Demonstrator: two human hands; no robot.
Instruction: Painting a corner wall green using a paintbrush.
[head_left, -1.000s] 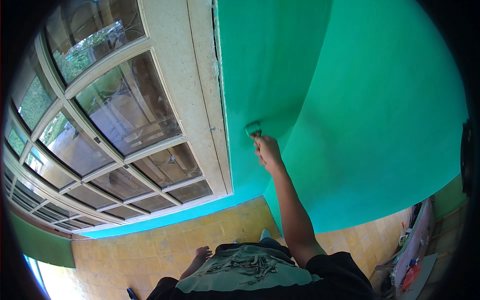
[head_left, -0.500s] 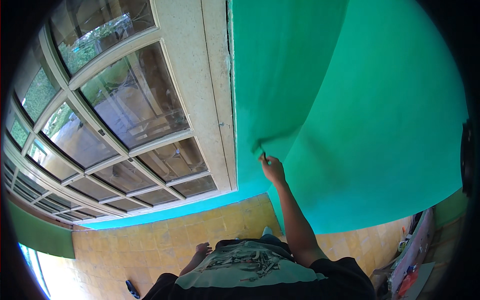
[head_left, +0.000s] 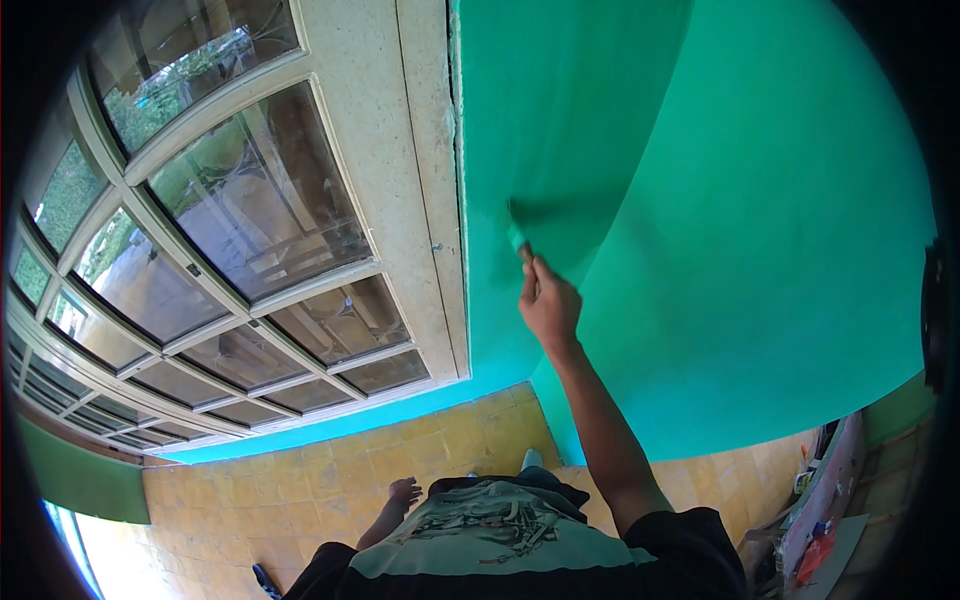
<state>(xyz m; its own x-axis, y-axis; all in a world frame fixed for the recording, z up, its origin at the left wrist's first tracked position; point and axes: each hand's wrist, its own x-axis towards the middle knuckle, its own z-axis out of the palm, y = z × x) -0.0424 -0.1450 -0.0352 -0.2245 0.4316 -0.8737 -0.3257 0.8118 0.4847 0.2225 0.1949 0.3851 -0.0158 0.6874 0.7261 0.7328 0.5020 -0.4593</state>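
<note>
My right hand (head_left: 552,302) is closed round the handle of a paintbrush (head_left: 517,238) whose head is coated in green paint. The bristle tip meets the turquoise-green wall (head_left: 540,130), on the narrow strip between the window frame and the corner. The hand's shadow falls on the wall to the right of the brush. Low by my waist, my left hand (head_left: 405,491) hangs above the floor with its fingers apart and nothing in it.
A cream-framed window (head_left: 420,180) with several glass panes fills the left side. Yellow tiles cover the floor (head_left: 300,490). A dark sandal (head_left: 265,580) lies at the lower left. Boards and a red item (head_left: 815,555) lean at the lower right.
My right hand has moved upward along the wall with the paintbrush, which shows more clearly now. The left hand has stayed almost where it was.
</note>
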